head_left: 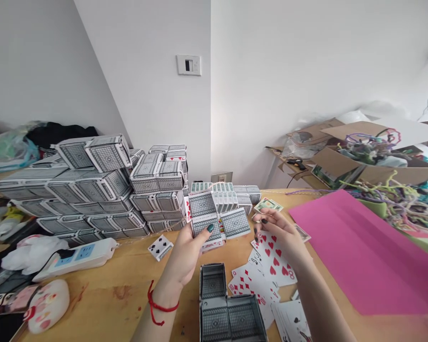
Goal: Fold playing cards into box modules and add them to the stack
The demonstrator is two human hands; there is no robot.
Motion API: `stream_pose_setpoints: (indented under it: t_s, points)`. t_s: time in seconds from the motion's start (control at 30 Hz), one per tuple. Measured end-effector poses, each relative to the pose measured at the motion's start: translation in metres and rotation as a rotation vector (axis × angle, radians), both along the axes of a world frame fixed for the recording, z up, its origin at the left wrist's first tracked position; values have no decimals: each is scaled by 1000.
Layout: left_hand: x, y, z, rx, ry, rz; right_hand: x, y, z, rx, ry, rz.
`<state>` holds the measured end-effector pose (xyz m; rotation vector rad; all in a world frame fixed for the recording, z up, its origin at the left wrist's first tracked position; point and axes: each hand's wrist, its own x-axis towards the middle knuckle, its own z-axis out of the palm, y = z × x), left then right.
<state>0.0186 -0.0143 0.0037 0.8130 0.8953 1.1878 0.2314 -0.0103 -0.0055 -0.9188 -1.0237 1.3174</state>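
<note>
My left hand (187,251) grips an L-shaped card piece (204,205), built from playing cards with grey patterned backs, thumb pressed on its face. To the right, my right hand (280,232) hovers over loose cards with its fingers bent and a gap between thumb and fingertips; nothing shows in it. Beneath it lies an eight of hearts (275,259), and just beyond its fingers is a green-edged card (268,204). Closer to me stands an open L-shaped card box (231,311). More face-up cards (248,280) spread beside that box.
Stacked card blocks (92,190) fill the left back, with another stack (159,180) nearer the middle. A white power strip (78,259) and a single spade card (160,247) lie at left. On the right are a pink sheet (356,251) and a cardboard box (378,166) of yarn-like material.
</note>
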Motion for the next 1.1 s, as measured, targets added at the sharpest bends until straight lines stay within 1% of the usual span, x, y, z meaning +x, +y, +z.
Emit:
stream_pose_setpoints:
  t_s: [0.07,0.17,0.27,0.33,0.47,0.67,0.83,0.9,0.93,1.07,1.1]
  points:
    - [-1,1,-1,6,26,-1,-5,0,-1,-25,-122,75]
    - [-2,1,-1,-5,66,-48,-14,-4,-1,-11,-280,157]
    - [-2,-2,2,-60,85,-91,-21,-9,-2,-5,-316,277]
    - [0,-4,5,-96,83,-88,-25,-12,-3,-7,-335,334]
    - [7,-6,8,-85,106,-50,-33,-16,-6,18,-345,308]
    - [14,-7,5,-23,111,-4,-44,-19,-10,-3,-329,266]
    - [12,-6,3,-8,147,-38,-46,-18,-14,-26,-210,332]
    - [11,-4,1,26,184,-37,-46,-17,-15,-28,-177,348]
    - [11,-3,-1,69,210,-9,-46,-17,-15,-30,-164,348]
    - [11,2,-8,298,368,221,-48,-18,-15,-39,-144,327]
    - [11,3,-10,340,408,251,-49,-18,-15,-40,-144,331]
